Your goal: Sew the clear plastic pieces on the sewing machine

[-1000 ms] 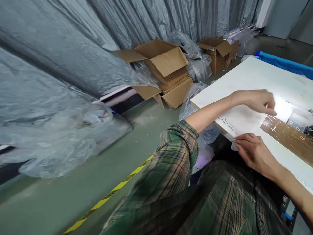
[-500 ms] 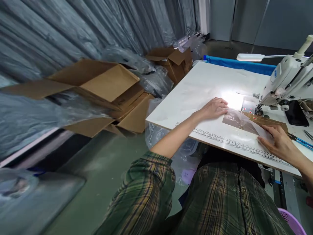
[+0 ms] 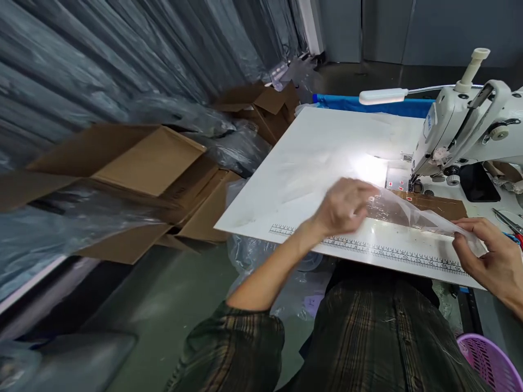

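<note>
A thin, see-through white sheet (image 3: pixel 402 209), sheer fabric or film, stretches between my two hands over the white table top. My left hand (image 3: pixel 343 206), slightly blurred, is raised with its fingers curled at the sheet's left end. At the right end, my right hand (image 3: pixel 488 247) pinches a gathered corner between thumb and fingers near the table's front edge. Behind the sheet lies a brown strip (image 3: pixel 443 205), close to the presser foot of a white sewing machine (image 3: pixel 449 130). Under the needle area is a metal plate (image 3: pixel 397 178) with small red-and-white stickers.
A ruler scale (image 3: pixel 368 247) runs along the table's front edge. A black phone (image 3: pixel 479 182) and scissors (image 3: pixel 506 219) lie at right. A lamp (image 3: pixel 383 97) hangs above the table. Open cardboard boxes (image 3: pixel 151 160) stand left; a purple basket (image 3: pixel 488 359) sits below right.
My left hand has gone from lying flat on the sheet to raised and curled at its left end. My right hand has drawn its corner rightward, lifting the sheet. The view has shifted right.
</note>
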A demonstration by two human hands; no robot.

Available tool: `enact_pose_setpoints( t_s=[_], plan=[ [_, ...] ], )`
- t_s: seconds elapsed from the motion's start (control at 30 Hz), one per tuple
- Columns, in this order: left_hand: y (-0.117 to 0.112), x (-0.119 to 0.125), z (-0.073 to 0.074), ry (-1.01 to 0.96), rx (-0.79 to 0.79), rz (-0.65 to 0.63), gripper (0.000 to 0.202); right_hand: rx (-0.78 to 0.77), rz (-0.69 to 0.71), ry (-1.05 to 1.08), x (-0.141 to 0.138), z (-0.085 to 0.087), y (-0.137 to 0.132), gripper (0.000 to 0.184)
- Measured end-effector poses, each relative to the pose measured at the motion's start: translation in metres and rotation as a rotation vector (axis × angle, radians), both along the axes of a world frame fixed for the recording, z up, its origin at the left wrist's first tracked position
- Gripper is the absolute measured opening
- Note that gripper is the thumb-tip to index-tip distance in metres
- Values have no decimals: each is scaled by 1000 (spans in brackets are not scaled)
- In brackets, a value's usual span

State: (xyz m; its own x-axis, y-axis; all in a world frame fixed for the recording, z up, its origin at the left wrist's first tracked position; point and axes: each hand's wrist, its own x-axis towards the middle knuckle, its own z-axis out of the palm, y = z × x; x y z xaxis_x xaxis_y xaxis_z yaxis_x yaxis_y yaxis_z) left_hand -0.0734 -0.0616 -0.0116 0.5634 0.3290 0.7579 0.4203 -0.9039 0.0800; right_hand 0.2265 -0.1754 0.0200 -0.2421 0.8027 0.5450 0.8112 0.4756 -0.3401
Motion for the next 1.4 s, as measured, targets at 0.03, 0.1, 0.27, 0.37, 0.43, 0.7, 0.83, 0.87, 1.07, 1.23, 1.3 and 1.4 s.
enact_pose_setpoints(
  t_s=[0.03, 0.1, 0.27, 0.37, 0.43, 0.7, 0.83, 0.87, 1.07, 1.23, 1.3, 1.4],
  plan=[
    [-16, 14, 5, 24, -9, -70, 37, 6, 12, 7, -4, 2, -1, 8],
    [-44, 42, 14, 44, -12, -147, 42, 34, 56, 20, -11, 7, -1, 9],
    [-54, 77, 12, 253, -104, -81, 31, 122, 171, -38, -19, 23, -2, 11],
    [-35, 62, 3, 333, -83, 44, 32, 135, 152, -55, -12, 22, -1, 7],
    [-26, 45, 1, 337, -78, 125, 31, 112, 133, -7, -8, 16, 1, 7],
    [-59, 34, 20, -39, -506, 190, 41, 17, 131, 215, -24, -1, 15, 16],
    [-76, 53, 22, -100, -1176, -128, 48, 32, 187, 191, -35, 6, 9, 19],
    [-75, 57, 21, -141, -1234, -129, 50, 24, 211, 167, -36, 7, 5, 19],
    [-53, 68, 17, -560, -1361, 24, 58, -111, 283, 39, -29, 3, -11, 19],
    [-35, 48, 37, -892, -1255, 131, 48, -218, 283, 40, -22, -6, -16, 15],
    [-26, 34, 50, -1005, -1111, 179, 44, -193, 254, 61, -10, -12, -10, 16],
    [-16, 15, 63, -1140, -903, 227, 37, -109, 85, 15, 25, -23, 11, 23]
  ],
)
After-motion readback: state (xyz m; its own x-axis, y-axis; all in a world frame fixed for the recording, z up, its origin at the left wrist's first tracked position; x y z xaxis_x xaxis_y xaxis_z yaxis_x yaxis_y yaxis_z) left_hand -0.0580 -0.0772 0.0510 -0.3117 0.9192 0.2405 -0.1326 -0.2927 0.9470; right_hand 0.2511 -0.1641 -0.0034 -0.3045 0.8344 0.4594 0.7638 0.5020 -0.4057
